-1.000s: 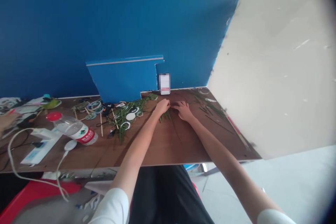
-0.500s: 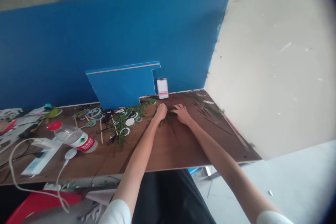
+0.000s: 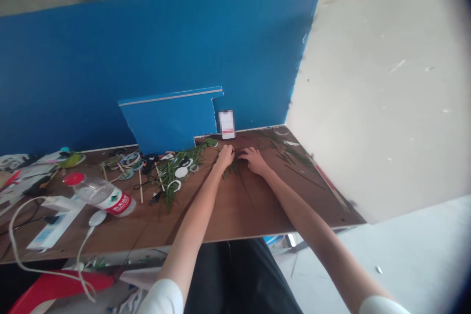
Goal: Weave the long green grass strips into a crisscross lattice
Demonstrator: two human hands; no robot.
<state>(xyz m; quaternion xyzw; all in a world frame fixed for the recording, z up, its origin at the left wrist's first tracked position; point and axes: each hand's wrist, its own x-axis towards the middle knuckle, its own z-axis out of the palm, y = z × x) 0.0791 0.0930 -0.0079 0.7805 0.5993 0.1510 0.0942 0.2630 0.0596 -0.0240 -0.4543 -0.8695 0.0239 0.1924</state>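
Note:
My left hand is closed low over the brown table, on narrow green leaf blades that stick out beneath it. Just to its right, my right hand reaches in with bent fingers pointing at the left one. Its fingertips look pinched together, but what they hold is too small and dark to make out. A small gap with dark, thin strands lies between the two hands. Left of them spreads a pile of green blades with white rings and discs among it.
A phone leans against the blue partition behind my hands. More green blades lie at the right. To the left are a plastic bottle with a red cap, a power strip with white cables, and wooden sticks.
The view has shifted very slightly. My right fingers have moved a little; both hands stay in nearly the same place.

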